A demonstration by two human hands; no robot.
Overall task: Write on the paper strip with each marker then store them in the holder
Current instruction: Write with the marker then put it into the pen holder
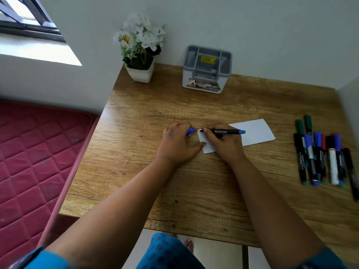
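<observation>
A white paper strip [254, 133] lies across the middle of the wooden table [194, 189]. My right hand [223, 144] grips a black marker [227, 131] with a blue end, its tip on the strip's left end. My left hand [176, 144] holds the marker's blue cap [190, 131] in its fingers, and its thumb touches the strip's left edge. A grey-and-white holder [207, 69] with several compartments stands at the back of the table. Several capped markers [322, 158] lie side by side at the right.
A white pot of white flowers [140, 47] stands at the table's back left corner against the wall. A red mattress [33, 162] lies left of the table. A wall closes off the right side.
</observation>
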